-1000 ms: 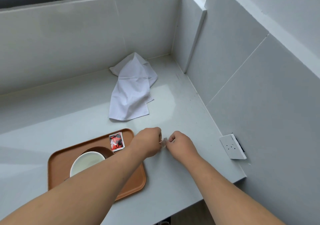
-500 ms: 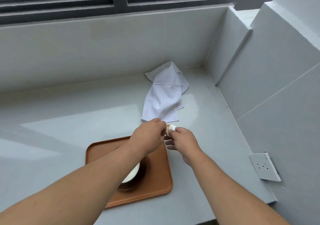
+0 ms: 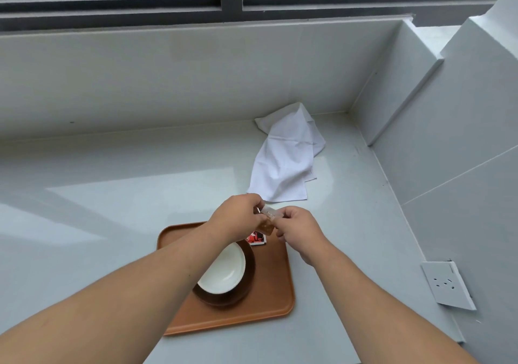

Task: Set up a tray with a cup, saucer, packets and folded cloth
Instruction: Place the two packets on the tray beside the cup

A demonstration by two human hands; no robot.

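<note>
Both hands, the left hand [image 3: 238, 216] and right hand [image 3: 298, 227], pinch one brown packet [image 3: 267, 221] between them. Below them, one tray [image 3: 276, 276] carries one cup [image 3: 224, 271], one saucer [image 3: 246, 285] and one red packet [image 3: 256, 239]. One white cloth [image 3: 286, 156] lies beyond on the worktop [image 3: 140, 184].

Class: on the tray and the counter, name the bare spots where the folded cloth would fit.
Tray: a bare strip right of the saucer and cup; the far edge is crowded by the red packet and both hands. The counter left of the tray and of the white cloth is bare.
</note>
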